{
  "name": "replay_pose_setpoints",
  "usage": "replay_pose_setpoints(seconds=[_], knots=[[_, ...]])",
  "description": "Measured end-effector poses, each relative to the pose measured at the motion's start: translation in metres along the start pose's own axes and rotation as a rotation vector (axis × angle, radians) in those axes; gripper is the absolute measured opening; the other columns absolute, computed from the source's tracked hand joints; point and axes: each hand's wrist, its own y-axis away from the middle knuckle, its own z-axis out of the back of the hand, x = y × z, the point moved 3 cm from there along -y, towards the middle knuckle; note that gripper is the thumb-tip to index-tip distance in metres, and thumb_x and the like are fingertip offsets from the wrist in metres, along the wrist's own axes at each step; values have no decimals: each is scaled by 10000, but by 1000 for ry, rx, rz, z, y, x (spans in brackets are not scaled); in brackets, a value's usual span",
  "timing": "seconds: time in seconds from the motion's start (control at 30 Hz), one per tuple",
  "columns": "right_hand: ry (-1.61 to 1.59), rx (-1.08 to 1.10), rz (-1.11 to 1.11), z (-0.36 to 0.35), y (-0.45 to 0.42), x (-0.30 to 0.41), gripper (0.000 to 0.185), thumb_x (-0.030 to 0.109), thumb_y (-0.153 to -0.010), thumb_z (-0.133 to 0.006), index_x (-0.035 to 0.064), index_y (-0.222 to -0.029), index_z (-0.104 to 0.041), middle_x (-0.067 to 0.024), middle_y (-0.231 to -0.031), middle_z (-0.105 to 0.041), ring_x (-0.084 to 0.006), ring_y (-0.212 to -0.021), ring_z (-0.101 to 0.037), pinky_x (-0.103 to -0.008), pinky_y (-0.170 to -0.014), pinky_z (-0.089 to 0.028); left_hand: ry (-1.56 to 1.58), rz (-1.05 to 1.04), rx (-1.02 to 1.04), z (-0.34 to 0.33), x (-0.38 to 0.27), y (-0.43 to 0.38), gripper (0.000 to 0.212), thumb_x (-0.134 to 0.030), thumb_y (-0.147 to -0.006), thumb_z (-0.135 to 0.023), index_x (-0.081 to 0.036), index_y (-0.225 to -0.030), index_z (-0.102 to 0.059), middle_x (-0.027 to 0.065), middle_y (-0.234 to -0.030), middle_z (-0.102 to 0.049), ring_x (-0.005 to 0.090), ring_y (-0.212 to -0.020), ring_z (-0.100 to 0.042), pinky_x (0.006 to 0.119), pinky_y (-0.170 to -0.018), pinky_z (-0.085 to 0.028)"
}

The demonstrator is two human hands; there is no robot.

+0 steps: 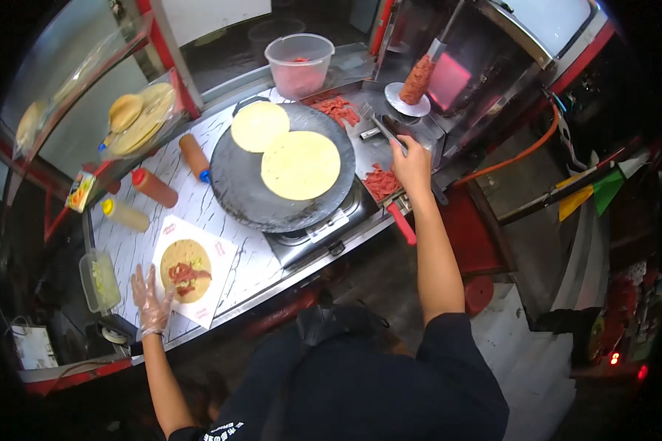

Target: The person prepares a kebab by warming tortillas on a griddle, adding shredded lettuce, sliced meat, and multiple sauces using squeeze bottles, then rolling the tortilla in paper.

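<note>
In a clear plastic glove, my left hand [153, 302] lies with fingers apart at the left edge of a paper sheet [220, 270]. On that paper is a small flatbread [171, 256] topped with sliced reddish meat [182, 278] and shredded pale green vegetable. My bare right hand [411, 160] grips metal tongs [383, 128], their tips close to sliced meat [336, 108] on a metal tray. Two flatbreads [300, 165] [260, 127] lie partly overlapping on a round black griddle [243, 204] over a gas stove.
Squeeze bottles [154, 188] stand or lie left of the griddle. A clear tub of shredded vegetable [100, 281] sits at far left, a plastic bucket [299, 66] behind. Meat on a vertical spit [417, 80] stands back right. A red handle [401, 223] juts past the counter's front edge.
</note>
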Motion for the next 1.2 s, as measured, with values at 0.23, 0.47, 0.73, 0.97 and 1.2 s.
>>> replay_pose_setpoints(seconds=[0.23,0.47,0.73,0.97,1.2], knots=[[207,134,95,-82,-60,-59,313,269,-975,-699,15,-1150,-756,-268,-1029,-735,-471,-1006,-707,-547,-876,-556,128,46,-89,8,-50,8,654,-267,-920,-792,-107,-1508,-553,239,-1672,-339,499,-1513,-334,580,-1253,-289],[74,15,289,-43,-72,-44,254,179,-958,-702,43,-1163,-764,-206,-1050,-721,-426,-955,-711,-506,-861,-569,198,201,-141,19,-43,42,478,-142,-968,-721,-54,-1425,-610,212,-1663,-374,393,-1519,-390,488,-1230,-356],[51,-54,455,5,-66,20,258,145,-946,-710,20,-1165,-761,-210,-986,-698,-427,-886,-699,-498,-796,-545,251,296,-201,25,-4,59,489,-111,-955,-718,-37,-1427,-615,169,-1658,-404,360,-1523,-399,459,-1237,-349],[219,-30,433,10,-70,51,223,163,-951,-707,64,-1141,-766,-170,-1002,-702,-406,-922,-700,-493,-806,-545,375,247,-198,28,24,56,484,-87,-937,-719,-55,-1411,-624,159,-1648,-422,364,-1509,-422,453,-1223,-376],[331,-6,430,19,-58,91,219,187,-959,-711,65,-1131,-769,-182,-1035,-727,-411,-960,-713,-486,-839,-554,433,151,-171,25,39,44,474,-106,-933,-733,-88,-1395,-631,164,-1642,-425,391,-1515,-405,486,-1219,-379]])
